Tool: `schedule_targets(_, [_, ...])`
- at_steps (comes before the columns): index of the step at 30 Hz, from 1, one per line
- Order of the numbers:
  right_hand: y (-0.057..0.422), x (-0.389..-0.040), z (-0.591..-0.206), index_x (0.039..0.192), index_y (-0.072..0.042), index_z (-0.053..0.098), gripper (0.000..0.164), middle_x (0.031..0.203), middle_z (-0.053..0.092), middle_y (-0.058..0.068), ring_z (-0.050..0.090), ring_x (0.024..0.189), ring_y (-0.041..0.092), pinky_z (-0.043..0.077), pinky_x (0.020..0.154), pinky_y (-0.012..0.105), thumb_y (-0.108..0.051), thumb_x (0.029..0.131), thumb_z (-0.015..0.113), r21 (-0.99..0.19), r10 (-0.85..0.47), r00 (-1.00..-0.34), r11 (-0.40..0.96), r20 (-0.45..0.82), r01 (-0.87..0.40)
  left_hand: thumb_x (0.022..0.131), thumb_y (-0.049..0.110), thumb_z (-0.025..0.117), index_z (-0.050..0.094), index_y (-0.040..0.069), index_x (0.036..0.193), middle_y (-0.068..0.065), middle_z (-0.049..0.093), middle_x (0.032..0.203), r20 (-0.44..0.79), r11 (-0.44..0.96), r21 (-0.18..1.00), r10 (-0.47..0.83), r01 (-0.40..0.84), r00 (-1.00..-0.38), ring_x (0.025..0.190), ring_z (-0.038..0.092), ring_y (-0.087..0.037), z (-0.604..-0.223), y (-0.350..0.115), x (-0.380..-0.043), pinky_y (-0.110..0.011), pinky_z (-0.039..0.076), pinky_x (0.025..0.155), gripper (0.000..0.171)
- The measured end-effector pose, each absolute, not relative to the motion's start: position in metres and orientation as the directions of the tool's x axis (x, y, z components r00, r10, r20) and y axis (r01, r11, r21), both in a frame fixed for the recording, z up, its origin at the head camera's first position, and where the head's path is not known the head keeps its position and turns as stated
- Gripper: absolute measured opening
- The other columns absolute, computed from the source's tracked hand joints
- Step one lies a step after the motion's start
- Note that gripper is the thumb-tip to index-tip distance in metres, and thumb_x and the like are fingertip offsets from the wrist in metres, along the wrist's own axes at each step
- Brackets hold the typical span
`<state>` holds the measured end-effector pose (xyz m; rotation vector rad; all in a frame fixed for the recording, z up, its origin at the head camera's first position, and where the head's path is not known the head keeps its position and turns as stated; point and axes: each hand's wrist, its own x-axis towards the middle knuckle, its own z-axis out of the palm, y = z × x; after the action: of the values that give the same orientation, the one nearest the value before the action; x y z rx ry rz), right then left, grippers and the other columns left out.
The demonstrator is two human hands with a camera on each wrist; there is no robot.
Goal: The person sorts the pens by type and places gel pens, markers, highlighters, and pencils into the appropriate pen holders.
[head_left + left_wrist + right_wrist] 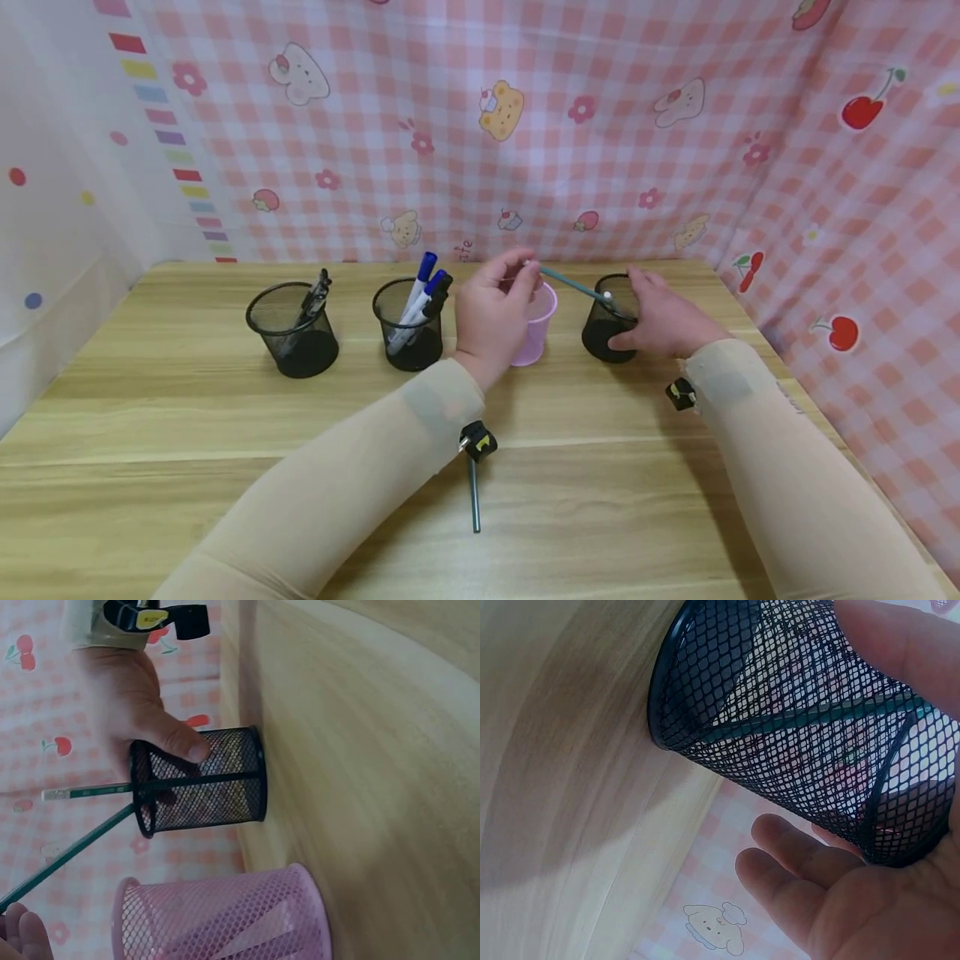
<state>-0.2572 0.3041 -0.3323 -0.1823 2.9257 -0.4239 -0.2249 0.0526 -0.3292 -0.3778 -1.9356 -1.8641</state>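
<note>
Between left thumb and fingers, my left hand (491, 315) pinches a green pencil (568, 280), slanted down to the right. Its lower end meets the rim of the rightmost black mesh pen holder (602, 335). My right hand (671, 321) grips that holder, thumb on the near side and fingers round the far side. A second green pencil (97, 791) with a white eraser end stands in the holder, seen through the mesh in the right wrist view. Just behind my left hand is a pink mesh pen holder (534, 337), partly hidden; dim slanted shapes show through its mesh.
Another green pencil (475, 500) lies on the wooden table (585, 483), partly under my left forearm. To the left stand a black mesh holder (411, 350) with blue- and black-capped markers (420, 287) and another (296, 342) with black pens (315, 298). A checked curtain hangs behind.
</note>
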Motion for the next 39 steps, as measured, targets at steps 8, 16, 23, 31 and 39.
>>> schedule_targets(8, [0.305, -0.258, -0.333, 0.167, 0.001, -0.004, 0.128, 0.171, 0.008, 0.033, 0.028, 0.151, 0.057, 0.028, 0.121, 0.071, -0.041, 0.087, 0.086, -0.292, -0.155, -0.975, 0.951, -0.156, -0.105, 0.105, 0.015, 0.066, 0.072, 0.007, 0.135, -0.01, 0.08, 0.112, 0.443, 0.209, 0.875, 0.022, 0.437, -0.896, 0.099, 0.077, -0.018, -0.334, 0.057, -0.222, -0.019, 0.061, 0.086, 0.032])
schedule_targets(16, [0.303, -0.257, -0.332, 0.167, 0.003, -0.004, 0.128, 0.171, 0.008, 0.035, 0.028, 0.151, 0.057, 0.028, 0.121, 0.07, -0.041, 0.087, 0.086, -0.289, -0.154, -0.975, 0.952, -0.163, -0.102, 0.106, 0.013, 0.064, 0.07, 0.009, 0.139, -0.007, 0.078, 0.116, 0.406, 0.267, 0.867, 0.113, 0.422, -0.907, 0.099, 0.075, -0.013, -0.335, 0.061, -0.222, -0.015, 0.059, 0.083, 0.034])
schedule_targets(23, [0.303, -0.257, -0.333, 0.167, 0.003, -0.005, 0.127, 0.17, 0.01, 0.036, 0.03, 0.149, 0.059, 0.029, 0.121, 0.07, -0.039, 0.087, 0.086, -0.3, -0.152, -0.975, 0.949, -0.159, -0.099, 0.105, 0.017, 0.066, 0.067, 0.013, 0.142, -0.002, 0.076, 0.123, 0.326, 0.317, 0.875, 0.175, 0.366, -0.929, 0.11, 0.071, -0.012, -0.335, 0.061, -0.219, -0.022, 0.058, 0.096, 0.038])
schedule_targets(31, [0.303, -0.256, -0.332, 0.167, 0.002, -0.006, 0.128, 0.17, 0.009, 0.036, 0.03, 0.149, 0.059, 0.029, 0.121, 0.071, -0.039, 0.087, 0.085, -0.299, -0.154, -0.975, 0.949, -0.162, -0.1, 0.104, 0.017, 0.068, 0.071, 0.011, 0.133, -0.005, 0.075, 0.125, 0.358, 0.27, 0.86, 0.285, 0.433, -0.889, 0.107, 0.074, -0.016, -0.341, 0.058, -0.215, -0.022, 0.059, 0.092, 0.03])
schedule_targets(39, [0.302, -0.256, -0.331, 0.167, 0.002, -0.005, 0.126, 0.17, 0.008, 0.036, 0.031, 0.149, 0.058, 0.031, 0.12, 0.071, -0.039, 0.088, 0.084, -0.297, -0.151, -0.973, 0.95, -0.173, -0.095, 0.104, 0.017, 0.068, 0.076, 0.008, 0.124, -0.006, 0.078, 0.113, 0.458, 0.278, 0.78, 0.356, 0.561, -0.814, 0.096, 0.073, -0.014, -0.342, 0.061, -0.213, -0.017, 0.057, 0.085, 0.023])
